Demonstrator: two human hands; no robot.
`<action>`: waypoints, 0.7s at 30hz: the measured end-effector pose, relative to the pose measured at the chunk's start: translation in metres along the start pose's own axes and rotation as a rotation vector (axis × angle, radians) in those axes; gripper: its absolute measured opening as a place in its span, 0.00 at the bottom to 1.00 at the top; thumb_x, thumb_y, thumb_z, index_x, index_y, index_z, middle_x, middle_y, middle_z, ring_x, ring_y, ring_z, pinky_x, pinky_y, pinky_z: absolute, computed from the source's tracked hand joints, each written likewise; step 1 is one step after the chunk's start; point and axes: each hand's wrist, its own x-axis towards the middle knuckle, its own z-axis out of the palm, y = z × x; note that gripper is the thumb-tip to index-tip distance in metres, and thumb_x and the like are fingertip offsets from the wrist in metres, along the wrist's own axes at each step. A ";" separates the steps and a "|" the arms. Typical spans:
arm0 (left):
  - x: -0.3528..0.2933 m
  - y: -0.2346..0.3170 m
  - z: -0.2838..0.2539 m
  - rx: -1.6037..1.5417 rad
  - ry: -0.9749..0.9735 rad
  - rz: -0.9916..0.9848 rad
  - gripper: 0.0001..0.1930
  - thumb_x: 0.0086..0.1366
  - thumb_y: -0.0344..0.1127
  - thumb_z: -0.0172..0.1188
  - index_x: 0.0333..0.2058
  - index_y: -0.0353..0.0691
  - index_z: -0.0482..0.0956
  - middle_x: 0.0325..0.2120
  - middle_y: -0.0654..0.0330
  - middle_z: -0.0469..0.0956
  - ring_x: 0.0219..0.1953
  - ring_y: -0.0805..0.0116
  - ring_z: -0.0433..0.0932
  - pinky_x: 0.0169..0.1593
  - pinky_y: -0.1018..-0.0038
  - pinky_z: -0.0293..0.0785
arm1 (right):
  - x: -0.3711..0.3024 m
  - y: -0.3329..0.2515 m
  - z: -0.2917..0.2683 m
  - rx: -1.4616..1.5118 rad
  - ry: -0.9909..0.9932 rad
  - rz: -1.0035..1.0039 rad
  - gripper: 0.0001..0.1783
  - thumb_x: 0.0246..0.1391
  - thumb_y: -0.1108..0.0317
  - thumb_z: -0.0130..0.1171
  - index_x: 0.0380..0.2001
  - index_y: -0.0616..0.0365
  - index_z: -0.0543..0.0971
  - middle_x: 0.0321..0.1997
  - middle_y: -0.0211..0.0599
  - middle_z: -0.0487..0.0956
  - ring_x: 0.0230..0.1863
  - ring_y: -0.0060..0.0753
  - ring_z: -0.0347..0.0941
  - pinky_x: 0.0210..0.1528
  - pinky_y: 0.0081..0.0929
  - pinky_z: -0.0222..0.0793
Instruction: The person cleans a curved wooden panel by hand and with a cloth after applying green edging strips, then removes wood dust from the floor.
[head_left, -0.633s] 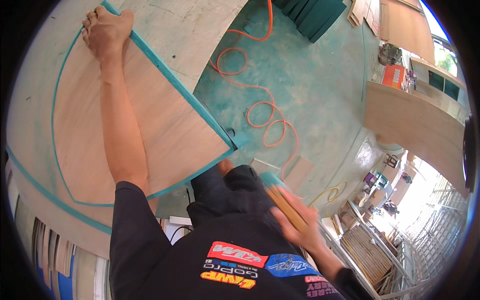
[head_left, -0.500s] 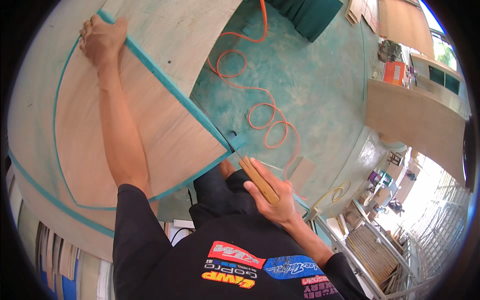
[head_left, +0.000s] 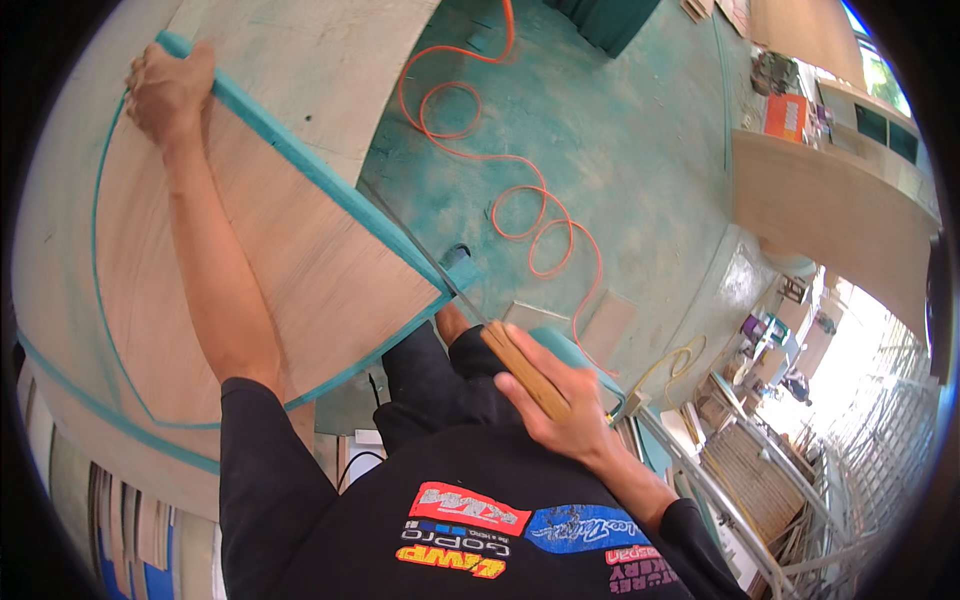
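Note:
A curved, roughly triangular wooden panel (head_left: 300,270) with teal-painted edges lies tilted across the left side of the head view. At its far upper corner, my left hand (head_left: 172,92) is closed over the teal edge, fingers curled round it. My right hand (head_left: 562,405) grips the wooden handle of a long, thin metal file (head_left: 527,372). The file's narrow dark blade runs up and left along the panel's right-hand teal edge, close to the near corner; whether it touches all along cannot be told. My left forearm crosses over the panel's face.
A pale board (head_left: 330,60) lies under and beyond the panel. An orange hose (head_left: 520,190) coils over the teal-stained floor. At the right are a large wooden board (head_left: 830,195) and a metal frame (head_left: 700,470). Wood strips (head_left: 130,520) stand at lower left.
My right hand and the file have shifted slightly right and down, with more blade showing along the edge. The panel and my left hand appear farther left in view.

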 end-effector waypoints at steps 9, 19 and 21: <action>0.009 0.011 -0.004 0.015 -0.060 0.007 0.35 0.57 0.58 0.54 0.57 0.38 0.76 0.60 0.51 0.73 0.64 0.51 0.68 0.66 0.56 0.62 | -0.048 -0.027 -0.057 -0.099 -0.114 0.081 0.33 0.54 0.72 0.68 0.64 0.57 0.72 0.50 0.40 0.85 0.40 0.39 0.86 0.41 0.25 0.80; 0.005 -0.002 -0.007 0.075 -0.065 -0.011 0.35 0.57 0.58 0.54 0.56 0.37 0.77 0.59 0.50 0.74 0.63 0.50 0.70 0.65 0.57 0.63 | -0.075 -0.042 -0.076 -0.113 -0.129 0.143 0.31 0.56 0.71 0.67 0.64 0.56 0.73 0.50 0.40 0.85 0.40 0.38 0.86 0.41 0.25 0.80; 0.007 0.000 -0.007 0.064 -0.049 -0.007 0.35 0.57 0.58 0.54 0.56 0.37 0.77 0.59 0.50 0.74 0.63 0.49 0.70 0.65 0.57 0.64 | -0.078 -0.045 -0.080 -0.101 -0.107 0.130 0.31 0.56 0.71 0.67 0.63 0.56 0.73 0.50 0.40 0.85 0.40 0.38 0.86 0.42 0.25 0.80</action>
